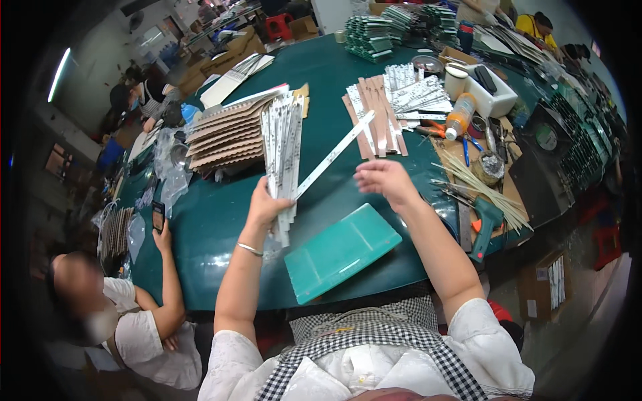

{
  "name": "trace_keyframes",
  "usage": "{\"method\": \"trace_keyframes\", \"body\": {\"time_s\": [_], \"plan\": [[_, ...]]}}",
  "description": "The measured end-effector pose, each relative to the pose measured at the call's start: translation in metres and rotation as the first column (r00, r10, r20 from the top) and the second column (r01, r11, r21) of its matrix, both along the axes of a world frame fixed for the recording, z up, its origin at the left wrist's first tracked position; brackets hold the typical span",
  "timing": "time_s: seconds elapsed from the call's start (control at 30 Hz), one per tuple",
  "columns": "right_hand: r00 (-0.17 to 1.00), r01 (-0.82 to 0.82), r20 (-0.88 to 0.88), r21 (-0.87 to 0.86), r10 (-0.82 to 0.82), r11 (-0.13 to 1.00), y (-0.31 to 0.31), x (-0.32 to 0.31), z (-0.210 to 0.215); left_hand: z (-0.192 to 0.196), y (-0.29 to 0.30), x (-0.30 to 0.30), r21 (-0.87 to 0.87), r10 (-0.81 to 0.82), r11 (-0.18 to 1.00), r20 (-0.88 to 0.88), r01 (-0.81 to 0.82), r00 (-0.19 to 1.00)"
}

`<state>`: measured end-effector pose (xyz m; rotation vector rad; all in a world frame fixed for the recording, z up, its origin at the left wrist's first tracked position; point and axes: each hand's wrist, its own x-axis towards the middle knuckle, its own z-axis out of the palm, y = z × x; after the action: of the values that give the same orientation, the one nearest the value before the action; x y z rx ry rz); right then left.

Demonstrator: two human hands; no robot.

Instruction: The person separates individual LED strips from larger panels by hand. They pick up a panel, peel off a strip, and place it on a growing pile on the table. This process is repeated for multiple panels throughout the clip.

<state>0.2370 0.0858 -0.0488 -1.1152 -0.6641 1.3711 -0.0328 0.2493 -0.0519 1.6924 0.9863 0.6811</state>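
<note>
My left hand (265, 202) is closed round a bundle of long, thin white strips (282, 147) with dark printing, fanned upright. One white strip (336, 155) slants out of the bundle toward the upper right. Past that strip, my right hand (384, 182) hovers with its fingers apart and loosely bent, holding nothing that I can see. Below and between my hands lies a flat green plastic board (342, 252), set at an angle near the table's front edge. A pile of brown and white strips (378, 113) lies beyond my right hand.
Stacked wavy-edged brown cardboard (227, 137) stands left of the bundle. On the right are an orange-capped bottle (461, 115), a green glue gun (486, 227) and thin pale sticks (491, 190). A person at the left holds a phone (158, 215). Green bundles (369, 38) sit at the back.
</note>
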Motion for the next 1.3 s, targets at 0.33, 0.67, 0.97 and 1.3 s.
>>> {"method": "trace_keyframes", "body": {"time_s": [0.33,0.67,0.97,1.3], "plan": [[0.978,0.003,0.207,0.051,-0.013,0.999,0.075,-0.055,0.027,-0.027,-0.027,0.042,0.044,-0.145,0.989,0.094,0.142,0.985],[0.887,-0.356,0.315,-0.002,0.339,0.934,0.083,-0.067,-0.005,-0.026,-0.035,0.043,-0.048,-0.049,0.997,0.181,0.059,0.982],[0.955,-0.147,0.255,-0.034,0.151,0.989,0.039,-0.005,-0.005,-0.021,0.065,0.121,-0.051,0.060,0.997,0.028,-0.059,0.998],[0.968,0.001,0.252,-0.081,0.020,0.997,0.021,-0.007,-0.048,-0.029,0.097,0.224,0.246,0.314,0.948,-0.616,-0.202,0.723]]}}
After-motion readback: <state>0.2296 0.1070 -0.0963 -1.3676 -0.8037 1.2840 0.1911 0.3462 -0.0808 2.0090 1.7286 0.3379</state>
